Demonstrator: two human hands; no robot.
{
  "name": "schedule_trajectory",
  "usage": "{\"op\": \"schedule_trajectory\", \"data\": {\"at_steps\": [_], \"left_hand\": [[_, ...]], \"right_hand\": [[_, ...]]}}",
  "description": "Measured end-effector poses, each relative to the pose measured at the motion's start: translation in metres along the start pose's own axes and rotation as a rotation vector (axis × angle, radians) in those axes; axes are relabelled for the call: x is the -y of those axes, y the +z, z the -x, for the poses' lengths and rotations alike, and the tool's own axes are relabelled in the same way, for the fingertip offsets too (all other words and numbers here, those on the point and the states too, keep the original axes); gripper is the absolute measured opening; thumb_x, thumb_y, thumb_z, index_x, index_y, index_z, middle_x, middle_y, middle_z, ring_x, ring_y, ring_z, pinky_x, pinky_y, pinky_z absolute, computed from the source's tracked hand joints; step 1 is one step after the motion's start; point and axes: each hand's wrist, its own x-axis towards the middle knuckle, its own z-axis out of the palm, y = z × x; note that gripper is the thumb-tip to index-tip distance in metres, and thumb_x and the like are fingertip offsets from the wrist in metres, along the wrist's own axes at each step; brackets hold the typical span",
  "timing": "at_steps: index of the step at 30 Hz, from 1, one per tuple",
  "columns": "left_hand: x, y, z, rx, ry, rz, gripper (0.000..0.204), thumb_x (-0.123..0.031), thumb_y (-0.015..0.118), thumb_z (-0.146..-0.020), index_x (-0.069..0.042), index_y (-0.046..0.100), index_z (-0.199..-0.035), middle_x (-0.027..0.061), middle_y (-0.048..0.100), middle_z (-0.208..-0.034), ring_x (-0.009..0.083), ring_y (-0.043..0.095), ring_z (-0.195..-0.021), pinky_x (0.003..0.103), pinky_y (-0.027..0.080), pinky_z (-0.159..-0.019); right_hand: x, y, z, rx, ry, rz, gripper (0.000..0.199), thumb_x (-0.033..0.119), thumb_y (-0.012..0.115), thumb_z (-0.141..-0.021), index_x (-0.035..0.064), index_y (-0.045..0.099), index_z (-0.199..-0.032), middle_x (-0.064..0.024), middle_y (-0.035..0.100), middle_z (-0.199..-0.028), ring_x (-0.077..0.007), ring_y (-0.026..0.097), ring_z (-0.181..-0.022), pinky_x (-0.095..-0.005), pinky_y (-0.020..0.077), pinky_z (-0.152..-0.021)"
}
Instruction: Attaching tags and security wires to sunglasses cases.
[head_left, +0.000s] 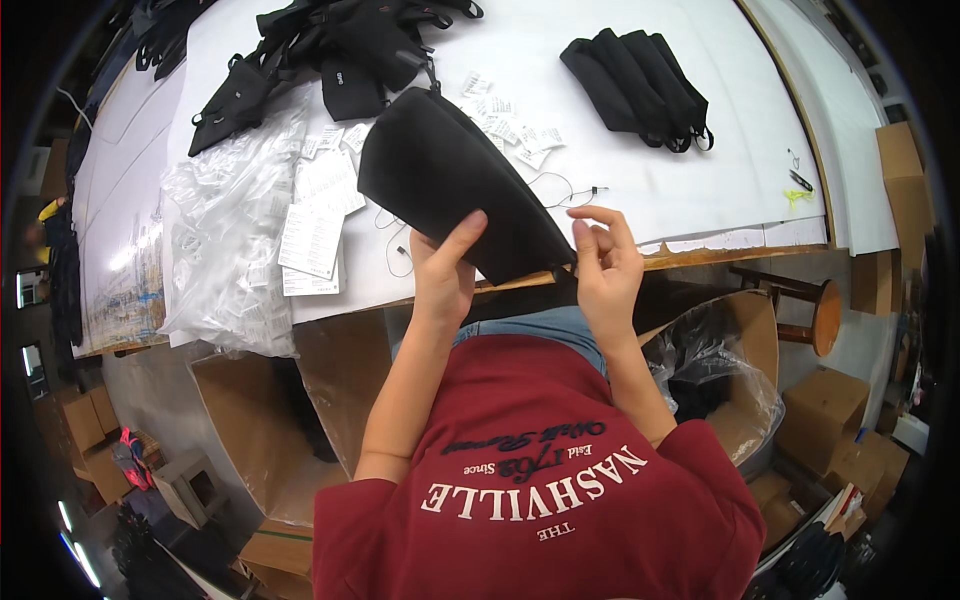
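Observation:
A black zippered pouch (425,160) is held up at a slant over the table's near edge. My left hand (450,265) is closed on its lower left side, thumb lying on top and the other fingers hidden underneath. At the pouch's lower right corner, my right hand (608,265) has its fingers curled toward the thumb in a pinch. Whatever lies between those fingertips is too small to make out. Just beyond the right hand, a thin black cord loop (597,190) rests on the white tabletop. Small white paper tags (535,145) are scattered behind the pouch.
Several black pouches lie stacked (640,90) at the far right, with a loose heap of black pouches (360,45) at the far left. A clear plastic bag (230,230) and white printed cards (312,240) sit left. Below the edge are cardboard boxes (250,420) and a wooden stool (825,318).

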Motion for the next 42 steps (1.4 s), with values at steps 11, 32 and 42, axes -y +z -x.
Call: {"op": "schedule_trajectory", "data": {"at_steps": [11,32,42], "left_hand": [[-0.008,-0.011,0.013,0.190,-0.424,-0.216,0.047,-0.012,0.073,-0.077,0.004,0.051,-0.116,0.0123,0.062,-0.105,0.0176,0.062,-0.092,0.029,0.052,-0.080],[-0.017,-0.021,-0.009,-0.154,-0.309,0.053,0.029,-0.015,0.063,-0.083,0.001,0.058,-0.106,0.0100,0.065,-0.090,0.0192,0.066,-0.077,0.030,0.055,-0.069],[-0.008,-0.001,0.015,-0.132,-0.094,0.164,0.030,-0.020,0.053,-0.096,-0.005,0.049,-0.121,0.0038,0.057,-0.115,0.0154,0.054,-0.110,0.033,0.044,-0.094]], "right_hand": [[0.003,0.000,-0.030,0.225,0.168,-0.475,0.027,0.016,0.058,-0.094,0.0019,0.063,-0.117,0.0009,0.061,-0.085,-0.0008,0.038,-0.052,-0.0173,0.0328,-0.048],[0.017,-0.008,-0.001,0.619,-0.113,-0.022,0.011,0.001,0.067,-0.079,0.0027,0.063,-0.089,-0.0015,0.057,-0.083,-0.0048,0.041,-0.052,-0.0200,0.0328,-0.051],[0.020,0.007,0.013,0.329,-0.445,0.244,0.043,0.011,0.077,-0.073,0.0078,0.061,-0.113,-0.0105,0.056,-0.125,-0.0236,0.063,-0.088,-0.0334,0.0499,-0.083]]}}
